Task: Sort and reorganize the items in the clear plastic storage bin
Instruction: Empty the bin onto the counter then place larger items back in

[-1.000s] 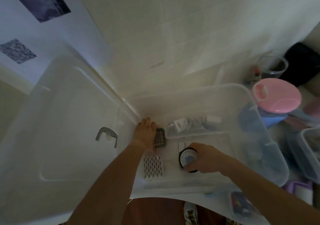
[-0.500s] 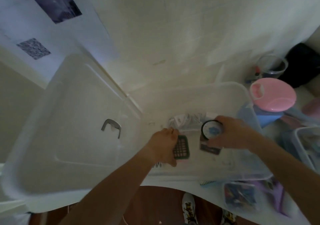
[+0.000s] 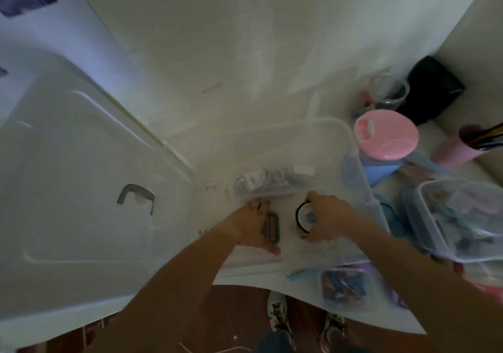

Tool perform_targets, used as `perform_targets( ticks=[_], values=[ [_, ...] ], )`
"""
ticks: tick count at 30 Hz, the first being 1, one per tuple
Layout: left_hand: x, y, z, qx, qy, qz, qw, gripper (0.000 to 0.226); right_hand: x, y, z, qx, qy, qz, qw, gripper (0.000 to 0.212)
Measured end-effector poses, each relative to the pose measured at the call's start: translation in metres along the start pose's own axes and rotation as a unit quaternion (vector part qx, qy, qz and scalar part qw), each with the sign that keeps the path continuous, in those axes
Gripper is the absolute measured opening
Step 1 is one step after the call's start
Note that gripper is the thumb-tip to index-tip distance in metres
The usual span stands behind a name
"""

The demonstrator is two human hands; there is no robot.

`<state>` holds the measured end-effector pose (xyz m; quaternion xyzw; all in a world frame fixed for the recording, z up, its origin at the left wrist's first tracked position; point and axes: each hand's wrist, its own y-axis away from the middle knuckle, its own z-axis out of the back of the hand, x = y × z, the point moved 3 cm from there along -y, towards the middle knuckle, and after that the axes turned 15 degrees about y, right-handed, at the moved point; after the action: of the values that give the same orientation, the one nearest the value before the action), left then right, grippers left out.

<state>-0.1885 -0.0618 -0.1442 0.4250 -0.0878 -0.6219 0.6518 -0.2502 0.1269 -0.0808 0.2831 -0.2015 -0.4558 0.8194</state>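
The clear plastic storage bin (image 3: 353,146) stands open in front of me, its lid (image 3: 76,189) leaning up to the left. Both hands are inside it. My left hand (image 3: 251,223) grips a small dark green gridded piece (image 3: 271,227). My right hand (image 3: 328,218) holds a round black-rimmed dial (image 3: 304,216) with a pale face and blue centre. Just beyond my fingers lies a clear bag of white cables and chargers (image 3: 269,182) against the bin's far side.
To the right stand a pink-lidded blue container (image 3: 386,137), a clear cup (image 3: 386,91), a black pouch (image 3: 432,88), a pink pen holder (image 3: 457,148) and another clear box (image 3: 462,216). A small clear box of colourful bits (image 3: 343,287) and a teal comb (image 3: 295,273) lie near the front edge.
Both hands lifted their pieces from the bin's near floor and carried them toward the far side; they now sit lower, just before the cable bag. The camera view has shifted.
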Motion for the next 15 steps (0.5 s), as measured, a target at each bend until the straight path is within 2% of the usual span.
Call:
perform_targets(
  ticks=[1,3,5,6,8,10,13,15],
  values=[
    [-0.005,0.003,0.004,-0.004,0.037,0.013,0.999,0.119,0.0,-0.002,-0.006,0.003,0.008,-0.001,1.0,0.08],
    [-0.018,0.01,0.013,-0.048,0.071,0.011,0.996,0.083,-0.004,0.0,-0.011,-0.001,0.019,-0.001,1.0,0.087],
    [-0.035,0.022,0.022,-0.148,0.073,-0.019,0.986,0.05,-0.01,0.014,-0.006,-0.019,0.018,0.009,1.0,0.097],
    [-0.044,0.03,0.027,-0.206,0.088,-0.035,0.974,0.044,-0.012,0.025,0.001,-0.048,0.009,0.015,0.999,0.094],
    [-0.073,0.044,0.032,-0.3,0.085,-0.087,0.946,0.057,-0.022,0.056,0.015,-0.142,-0.044,0.012,0.989,0.076],
    [-0.113,0.054,0.035,-0.373,0.066,-0.142,0.915,0.067,-0.038,0.091,0.024,-0.248,-0.136,-0.013,0.959,0.055],
    [-0.18,0.067,0.041,-0.449,0.086,-0.211,0.864,0.046,-0.076,0.141,0.016,-0.35,-0.283,-0.071,0.89,0.03],
    [-0.224,0.072,0.039,-0.446,0.067,-0.236,0.861,0.043,-0.11,0.166,-0.001,-0.358,-0.329,-0.123,0.865,0.021]
  ],
)
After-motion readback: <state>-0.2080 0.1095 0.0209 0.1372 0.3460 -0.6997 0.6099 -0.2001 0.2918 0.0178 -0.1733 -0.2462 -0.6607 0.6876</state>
